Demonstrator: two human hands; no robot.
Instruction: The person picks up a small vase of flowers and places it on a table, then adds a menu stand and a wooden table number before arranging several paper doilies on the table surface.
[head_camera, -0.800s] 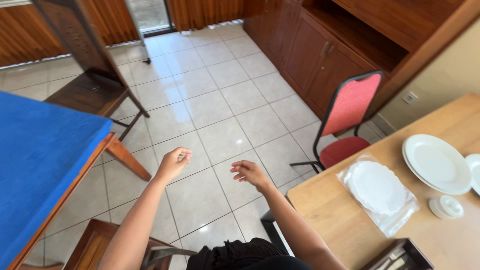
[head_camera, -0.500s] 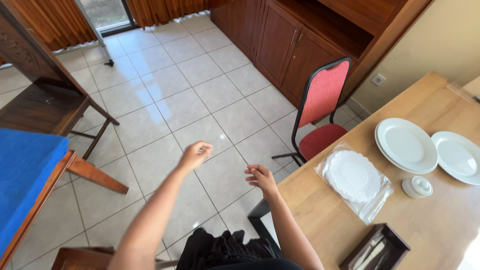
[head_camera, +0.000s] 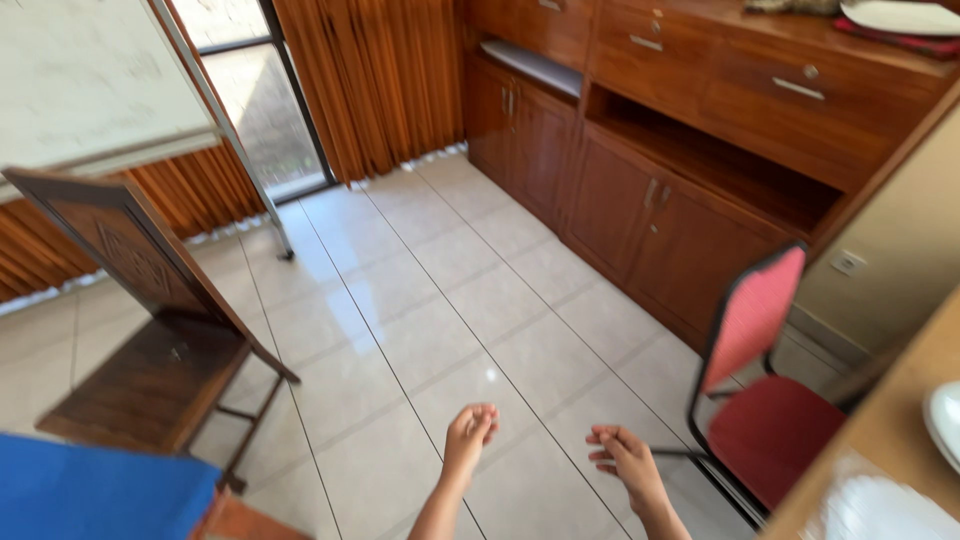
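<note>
My left hand (head_camera: 470, 432) and my right hand (head_camera: 626, 460) hang in the air low in the head view, above the pale tiled floor (head_camera: 440, 310). Both hold nothing. Their fingers are loosely curled and a little apart. The red chair (head_camera: 762, 390) stands just right of my right hand. At the lower right edge lies the corner of a wooden table (head_camera: 880, 440) with a white plate (head_camera: 945, 422) and a plastic-wrapped plate (head_camera: 880, 510), both blurred.
A dark wooden chair (head_camera: 150, 330) stands at the left, with a blue-covered table (head_camera: 95, 498) below it. Wooden cabinets and drawers (head_camera: 680, 170) line the far right wall. Orange vertical blinds (head_camera: 370, 80) and a glass door (head_camera: 255, 110) are at the back.
The view has swung upward and toward the far wall. The wooden table with its plates has slid almost out at the right. Both hands now sit lower in view.
</note>
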